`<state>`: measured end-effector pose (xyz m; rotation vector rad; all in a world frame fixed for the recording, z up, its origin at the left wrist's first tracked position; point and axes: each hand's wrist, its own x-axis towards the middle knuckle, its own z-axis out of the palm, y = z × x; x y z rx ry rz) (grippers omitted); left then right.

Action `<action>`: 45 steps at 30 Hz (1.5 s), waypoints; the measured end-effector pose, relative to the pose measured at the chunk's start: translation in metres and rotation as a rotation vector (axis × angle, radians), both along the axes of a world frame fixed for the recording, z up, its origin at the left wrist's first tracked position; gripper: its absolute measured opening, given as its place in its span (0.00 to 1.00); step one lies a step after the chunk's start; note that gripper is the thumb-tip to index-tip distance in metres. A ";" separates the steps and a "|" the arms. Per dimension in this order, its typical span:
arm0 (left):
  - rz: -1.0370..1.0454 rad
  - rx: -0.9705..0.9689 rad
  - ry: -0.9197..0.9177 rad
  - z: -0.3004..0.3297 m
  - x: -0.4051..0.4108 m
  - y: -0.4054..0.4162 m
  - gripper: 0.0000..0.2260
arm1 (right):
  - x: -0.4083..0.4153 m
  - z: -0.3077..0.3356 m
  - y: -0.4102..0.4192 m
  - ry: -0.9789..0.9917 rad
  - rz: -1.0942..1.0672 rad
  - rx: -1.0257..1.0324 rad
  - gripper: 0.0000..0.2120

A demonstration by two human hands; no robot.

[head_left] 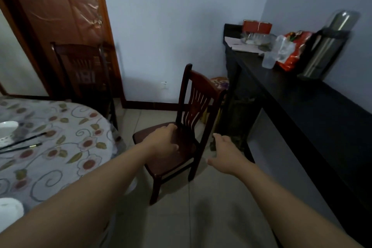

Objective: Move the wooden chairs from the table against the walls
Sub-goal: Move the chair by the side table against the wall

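Observation:
A dark red wooden chair (193, 106) stands on the tiled floor between the round table (60, 147) and the black sideboard, its slatted back toward the sideboard. My left hand (163, 141) lies over the chair's seat, fingers spread, touching or just above it. To the right of the seat, my right hand (225, 155) hovers with fingers apart, holding nothing, close to the chair's rear leg. A second dark wooden chair (84, 74) stands at the far side of the table, in front of the door.
The table wears a flowered cloth and carries white bowls (8, 127) and black chopsticks (22, 143). A long black sideboard (302, 102) runs along the right wall with a metal flask (326, 46), bags and a plastic cup. A wooden door (60, 16) stands at the back left.

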<state>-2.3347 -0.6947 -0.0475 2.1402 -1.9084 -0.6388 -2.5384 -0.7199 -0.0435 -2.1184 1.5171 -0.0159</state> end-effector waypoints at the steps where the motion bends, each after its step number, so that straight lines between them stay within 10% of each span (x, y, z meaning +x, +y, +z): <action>1: 0.006 0.004 0.008 -0.001 0.004 -0.021 0.31 | 0.005 0.001 -0.020 0.015 0.000 -0.002 0.33; 21: 0.056 0.027 0.070 -0.015 0.006 -0.378 0.30 | 0.059 -0.023 -0.398 -0.064 -0.052 -0.035 0.40; 37: -0.244 -0.075 -0.324 -0.083 0.018 -0.570 0.31 | 0.095 -0.088 -0.550 0.130 -0.129 0.122 0.36; 45: -0.355 -0.114 -0.477 -0.105 0.049 -0.620 0.19 | 0.116 -0.100 -0.574 -0.162 -0.339 0.419 0.14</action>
